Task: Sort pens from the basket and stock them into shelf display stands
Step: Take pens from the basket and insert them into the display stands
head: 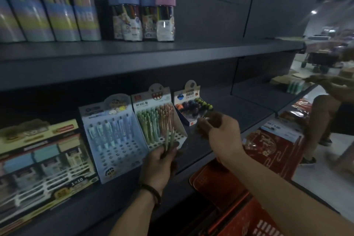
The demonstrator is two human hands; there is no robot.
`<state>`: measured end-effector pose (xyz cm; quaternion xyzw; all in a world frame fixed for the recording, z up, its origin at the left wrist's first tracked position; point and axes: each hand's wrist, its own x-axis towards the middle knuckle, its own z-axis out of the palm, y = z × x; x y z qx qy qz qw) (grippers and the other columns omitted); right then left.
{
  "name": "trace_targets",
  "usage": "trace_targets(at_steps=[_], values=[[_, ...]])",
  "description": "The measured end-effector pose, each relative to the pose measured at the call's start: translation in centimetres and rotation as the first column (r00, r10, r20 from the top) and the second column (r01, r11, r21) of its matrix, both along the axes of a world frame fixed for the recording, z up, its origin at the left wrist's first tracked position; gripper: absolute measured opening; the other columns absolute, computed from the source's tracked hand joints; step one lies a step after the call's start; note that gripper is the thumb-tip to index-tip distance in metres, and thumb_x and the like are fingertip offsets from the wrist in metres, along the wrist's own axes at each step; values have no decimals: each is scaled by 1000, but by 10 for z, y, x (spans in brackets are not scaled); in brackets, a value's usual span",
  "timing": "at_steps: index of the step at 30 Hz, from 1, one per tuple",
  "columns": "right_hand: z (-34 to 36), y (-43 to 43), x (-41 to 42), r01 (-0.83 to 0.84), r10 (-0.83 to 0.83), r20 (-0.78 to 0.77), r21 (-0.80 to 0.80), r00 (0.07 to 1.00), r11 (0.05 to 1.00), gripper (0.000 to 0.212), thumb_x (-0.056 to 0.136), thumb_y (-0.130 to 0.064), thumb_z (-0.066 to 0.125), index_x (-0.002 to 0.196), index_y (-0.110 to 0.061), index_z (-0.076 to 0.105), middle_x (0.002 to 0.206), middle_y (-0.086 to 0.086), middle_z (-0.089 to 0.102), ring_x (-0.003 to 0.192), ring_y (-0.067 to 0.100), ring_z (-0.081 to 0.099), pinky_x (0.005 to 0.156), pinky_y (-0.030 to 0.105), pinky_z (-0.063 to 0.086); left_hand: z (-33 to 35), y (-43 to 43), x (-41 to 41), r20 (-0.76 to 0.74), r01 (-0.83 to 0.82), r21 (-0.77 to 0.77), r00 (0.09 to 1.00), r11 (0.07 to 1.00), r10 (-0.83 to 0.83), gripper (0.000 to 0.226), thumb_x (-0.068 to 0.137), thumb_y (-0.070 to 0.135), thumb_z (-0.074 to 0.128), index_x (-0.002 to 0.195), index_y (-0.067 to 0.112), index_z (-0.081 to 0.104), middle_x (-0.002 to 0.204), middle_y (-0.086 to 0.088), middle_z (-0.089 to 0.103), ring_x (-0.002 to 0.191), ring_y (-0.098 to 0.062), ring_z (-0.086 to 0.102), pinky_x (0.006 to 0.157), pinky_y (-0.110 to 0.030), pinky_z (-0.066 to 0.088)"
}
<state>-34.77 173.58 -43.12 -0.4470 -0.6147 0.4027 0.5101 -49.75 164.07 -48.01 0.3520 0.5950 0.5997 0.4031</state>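
Lower shelf, left to right. Pale-blue cardboard display stand [113,140]: perforated base, rear rows hold blue and mint pens, front holes bare. White cardboard stand with toothy monster header [153,119]: green and peach pens standing in rows. Small eraser box [188,105] holds dark round erasers. Left hand [159,165], fingers curled around a bundle of slim pale-green pens [169,140], at the monster stand's front edge. Right hand [218,130] before the eraser box; blurred, finger state cannot be told. Red plastic basket [247,218] sits below.
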Motion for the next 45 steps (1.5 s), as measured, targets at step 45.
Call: trace_targets(at_steps=[45], values=[[-33,24,-126,-334,73,535,409,842,849,24,97,-12,69,120,-19,72,71,-7,67,53,2,60,54,19,49,3,-19,-104,287,-83,-49,953,995,93,24,105,13,51,115,23,70,93,-7,72,89,-28,74,92,-55,56]])
